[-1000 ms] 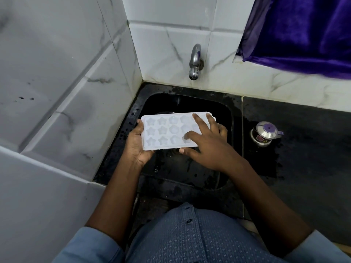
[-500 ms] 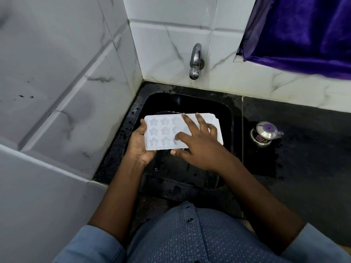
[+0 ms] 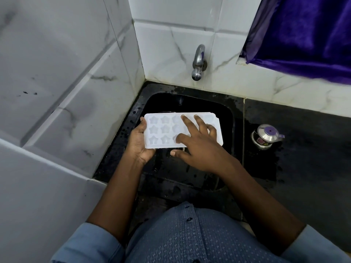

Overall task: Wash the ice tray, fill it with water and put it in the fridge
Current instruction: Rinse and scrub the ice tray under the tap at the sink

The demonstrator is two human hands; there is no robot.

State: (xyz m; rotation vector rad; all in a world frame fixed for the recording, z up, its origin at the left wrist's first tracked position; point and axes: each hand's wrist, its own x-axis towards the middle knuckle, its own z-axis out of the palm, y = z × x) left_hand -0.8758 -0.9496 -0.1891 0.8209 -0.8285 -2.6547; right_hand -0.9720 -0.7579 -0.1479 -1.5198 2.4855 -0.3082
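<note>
A white ice tray [image 3: 161, 128] with star-shaped moulds is held level over the black sink [image 3: 226, 118]. My left hand [image 3: 139, 143] grips its left end, thumb on the rim and fingers underneath. My right hand [image 3: 197, 147] lies flat across the tray's right half, straight fingers spread and touching the moulds. That hand hides the right-hand moulds. A chrome tap [image 3: 198, 62] juts from the tiled wall above the sink, and no water runs from it.
A small steel pot [image 3: 266, 136] with a purple knob stands on the wet black counter [image 3: 303, 149] right of the sink. White marble-look tiles [image 3: 66, 82] close in the left and back. A purple cloth [image 3: 303, 31] hangs at the upper right.
My right hand has slid leftward across the tray, from its right end toward the middle. The tray has shifted slightly right in my left hand's grip.
</note>
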